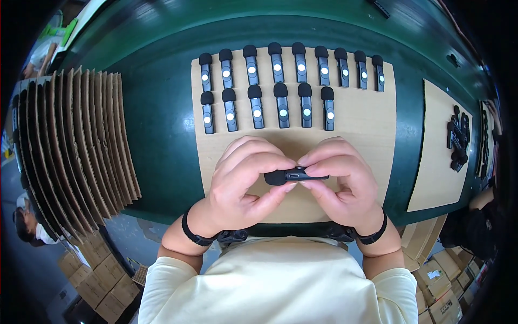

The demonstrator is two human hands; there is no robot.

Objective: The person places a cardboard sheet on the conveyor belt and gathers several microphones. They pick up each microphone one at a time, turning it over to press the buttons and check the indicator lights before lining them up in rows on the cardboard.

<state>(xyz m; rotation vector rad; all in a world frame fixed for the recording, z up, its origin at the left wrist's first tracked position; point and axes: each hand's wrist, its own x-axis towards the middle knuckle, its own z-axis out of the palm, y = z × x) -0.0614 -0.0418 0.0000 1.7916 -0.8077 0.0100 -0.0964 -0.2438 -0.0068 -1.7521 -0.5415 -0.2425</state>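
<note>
Between both hands I hold a small black wireless clip-on microphone (294, 175) sideways, its foam windscreen pointing left and a port visible on its side. My left hand (245, 178) pinches it near the foam end with thumb and forefinger. My right hand (342, 181) pinches the body towards the other end. Beyond my hands, similar microphones stand in two rows on a cardboard sheet (364, 116), foam ends away from me, each with a pale round spot. One of them, the nearer row's rightmost microphone (328, 110), lies just past my fingers.
A stack of upright cardboard sheets (81, 146) stands on the left of the green table (159, 124). At the right, another cardboard sheet (434, 156) bears a pile of black microphones (457, 137). Cardboard boxes (102, 272) sit on the floor at lower left. Other people are at both sides.
</note>
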